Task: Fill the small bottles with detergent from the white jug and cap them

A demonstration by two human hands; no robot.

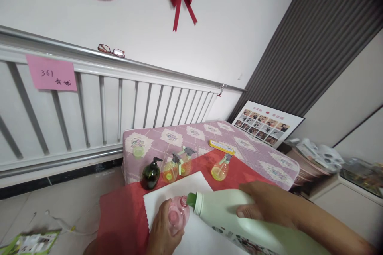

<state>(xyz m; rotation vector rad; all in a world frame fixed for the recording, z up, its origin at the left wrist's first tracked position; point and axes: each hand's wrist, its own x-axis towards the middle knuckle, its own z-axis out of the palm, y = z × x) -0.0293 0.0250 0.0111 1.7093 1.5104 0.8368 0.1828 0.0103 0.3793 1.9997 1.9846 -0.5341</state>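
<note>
My left hand (166,227) is wrapped round a small clear pink bottle (178,216) with its open neck turned up to the right. Across from it, my right hand (257,203) grips a large pale green jug (221,207), tipped on its side. The jug's green spout (192,199) meets or nearly meets the pink bottle's mouth; whether liquid flows cannot be made out. Both are over a white sheet (197,183) with a scalloped edge. Behind it stand a dark green pump bottle (151,174) and several spray bottles with yellow liquid, one spray bottle (220,170) apart at the right.
A red cloth (128,199) partly covers the purple floral tablecloth (155,137). On it lie a light green lid (138,151) and a flat yellow-edged box (222,147). Behind are a white railing (125,103) with glasses (111,51) on top, and a photo board (263,123).
</note>
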